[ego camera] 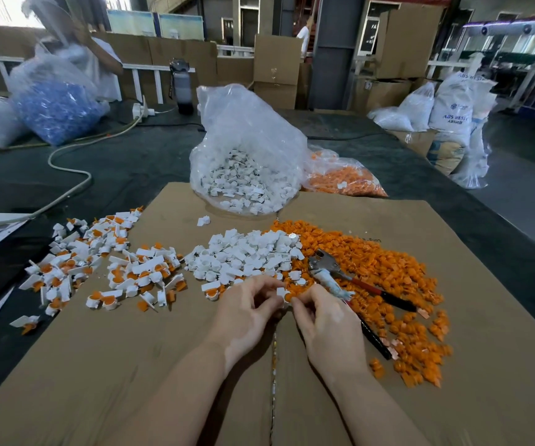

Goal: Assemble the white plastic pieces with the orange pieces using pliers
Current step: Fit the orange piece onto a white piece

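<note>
My left hand point(247, 312) and my right hand point(321, 320) meet over the cardboard, fingers pinching one white plastic piece point(281, 292) with an orange piece point(288, 297) at its side. The pliers point(350, 283), with red and black handles, lie on the orange pile just right of my right hand. A heap of white pieces point(247, 255) lies beyond my hands, and a wide heap of orange pieces point(385, 278) spreads to the right. Joined white-and-orange pieces point(108, 262) are scattered on the left.
A flat cardboard sheet point(163, 365) covers the dark table. An open clear bag of white pieces point(247, 162) stands behind the heaps, a bag of orange pieces point(343, 178) beside it. A pale cable point(73, 169), a bag of blue parts point(57, 104) and a person are far left.
</note>
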Available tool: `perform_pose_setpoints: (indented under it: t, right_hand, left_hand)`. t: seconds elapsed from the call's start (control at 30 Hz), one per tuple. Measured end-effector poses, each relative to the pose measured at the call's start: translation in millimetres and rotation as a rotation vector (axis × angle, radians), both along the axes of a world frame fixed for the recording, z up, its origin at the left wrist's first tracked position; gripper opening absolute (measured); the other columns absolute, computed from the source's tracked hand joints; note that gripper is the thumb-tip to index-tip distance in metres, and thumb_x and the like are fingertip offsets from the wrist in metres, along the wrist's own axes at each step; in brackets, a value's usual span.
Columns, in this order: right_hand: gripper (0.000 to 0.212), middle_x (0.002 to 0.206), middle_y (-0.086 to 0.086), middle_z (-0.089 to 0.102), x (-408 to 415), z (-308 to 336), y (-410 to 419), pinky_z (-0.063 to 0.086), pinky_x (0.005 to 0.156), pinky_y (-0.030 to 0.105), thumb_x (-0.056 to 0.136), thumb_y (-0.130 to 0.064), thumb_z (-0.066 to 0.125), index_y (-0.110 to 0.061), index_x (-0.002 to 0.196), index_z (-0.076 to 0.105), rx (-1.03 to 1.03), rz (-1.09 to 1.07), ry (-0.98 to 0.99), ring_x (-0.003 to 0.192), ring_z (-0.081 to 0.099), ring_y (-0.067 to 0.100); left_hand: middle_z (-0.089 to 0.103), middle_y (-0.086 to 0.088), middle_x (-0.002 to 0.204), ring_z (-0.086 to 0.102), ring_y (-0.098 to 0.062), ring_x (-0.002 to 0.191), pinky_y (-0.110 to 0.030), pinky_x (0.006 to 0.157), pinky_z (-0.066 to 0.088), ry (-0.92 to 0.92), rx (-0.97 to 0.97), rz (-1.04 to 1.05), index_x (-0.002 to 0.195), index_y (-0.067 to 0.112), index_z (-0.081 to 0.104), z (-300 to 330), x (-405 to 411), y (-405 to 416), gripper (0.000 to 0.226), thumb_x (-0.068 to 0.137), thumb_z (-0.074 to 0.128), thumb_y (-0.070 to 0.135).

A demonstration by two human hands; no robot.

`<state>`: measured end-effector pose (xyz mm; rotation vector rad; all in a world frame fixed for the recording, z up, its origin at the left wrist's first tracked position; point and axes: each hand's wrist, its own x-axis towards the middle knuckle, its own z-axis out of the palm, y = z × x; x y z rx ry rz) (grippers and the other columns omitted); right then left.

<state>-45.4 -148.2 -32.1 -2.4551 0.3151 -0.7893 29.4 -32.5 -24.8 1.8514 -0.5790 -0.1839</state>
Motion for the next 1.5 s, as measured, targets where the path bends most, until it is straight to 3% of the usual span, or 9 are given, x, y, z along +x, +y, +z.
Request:
perform_pose_setpoints:
  t: [0.13,0.27,0.53,0.83,0.97,1.07,1.17,1.37,1.5]
  right_hand:
    - [0.023,0.057,-0.006,0.047,0.6,1.7,2.3,0.035,0.050,0.027,0.084,-0.013,0.068,-0.011,0.067,0.053,-0.046,0.026,-0.024,0.053,0.043,0.013]
    - [0.027,0.057,-0.004,0.046,1.6,-0.5,0.3,0.036,0.050,0.030,0.085,-0.012,0.066,-0.014,0.066,0.046,-0.021,0.050,-0.012,0.054,0.042,0.015]
    - [0.027,0.056,-0.006,0.042,2.2,3.0,4.0,0.033,0.044,0.027,0.077,-0.004,0.074,-0.009,0.063,0.050,-0.098,0.072,-0.086,0.051,0.038,0.010]
    - [0.026,0.056,-0.002,0.044,2.4,1.6,3.0,0.037,0.043,0.031,0.077,-0.001,0.073,-0.007,0.064,0.051,-0.115,0.106,-0.075,0.052,0.039,0.012]
    - [0.017,0.068,0.000,0.059,2.7,0.0,0.6,0.045,0.058,0.035,0.087,-0.016,0.065,-0.005,0.076,0.058,-0.017,0.123,0.012,0.065,0.053,0.017]
    - [0.012,0.072,-0.006,0.062,0.4,0.5,-0.9,0.044,0.061,0.021,0.086,-0.022,0.067,-0.012,0.081,0.063,0.129,0.134,-0.028,0.070,0.056,0.008]
    - [0.011,0.071,-0.009,0.057,-0.2,0.8,-2.3,0.042,0.061,0.017,0.083,-0.023,0.071,-0.017,0.084,0.062,0.221,0.112,-0.045,0.067,0.053,0.005]
    - [0.030,0.083,-0.012,0.056,-1.7,3.1,-1.7,0.048,0.073,0.024,0.082,-0.011,0.070,-0.022,0.109,0.065,0.167,0.175,-0.080,0.080,0.054,0.006]
    - [0.029,0.085,-0.012,0.058,-2.0,5.9,-1.5,0.049,0.075,0.024,0.082,-0.009,0.069,-0.022,0.109,0.068,0.125,0.193,-0.095,0.082,0.055,0.004]
  left_hand:
    - [0.066,-0.003,0.074,0.064,-0.009,0.067,-0.015,0.067,0.049,0.047,-0.023,-0.008,0.090,0.022,0.062,1.8,-1.9,-1.1,0.019,0.085,0.063,0.004]
    - [0.063,-0.001,0.072,0.061,-0.005,0.063,-0.011,0.062,0.047,0.074,-0.031,-0.032,0.086,0.022,0.060,2.9,-4.4,-1.7,0.022,0.085,0.062,0.000]
    - [0.061,0.000,0.061,0.060,-0.006,0.053,-0.016,0.056,0.049,0.192,-0.119,-0.072,0.083,0.015,0.062,4.4,-1.5,1.8,0.021,0.084,0.060,-0.006]
    - [0.062,-0.003,0.067,0.060,-0.002,0.056,-0.011,0.057,0.047,0.106,-0.066,-0.076,0.085,0.016,0.060,4.7,-5.0,0.2,0.018,0.085,0.061,-0.001]
    - [0.059,-0.003,0.064,0.059,-0.007,0.056,-0.014,0.057,0.047,0.197,-0.133,-0.059,0.089,0.011,0.062,4.4,-1.0,-0.4,0.017,0.086,0.058,-0.005]
    - [0.060,-0.005,0.067,0.060,-0.013,0.061,-0.015,0.058,0.047,0.268,-0.200,-0.048,0.088,0.015,0.062,3.6,0.9,0.0,0.020,0.087,0.056,-0.005]
    - [0.064,-0.003,0.069,0.061,-0.008,0.060,-0.014,0.057,0.047,0.287,-0.208,-0.046,0.092,0.015,0.062,2.4,2.4,1.9,0.018,0.088,0.056,-0.002]
    - [0.062,0.007,0.059,0.060,-0.007,0.058,-0.013,0.058,0.046,0.200,-0.147,-0.053,0.088,0.018,0.064,3.2,2.6,2.5,0.021,0.086,0.058,-0.002]
    - [0.060,0.007,0.058,0.061,-0.008,0.061,-0.013,0.059,0.046,0.154,-0.100,-0.063,0.091,0.017,0.065,3.0,3.0,4.0,0.019,0.086,0.058,-0.001]
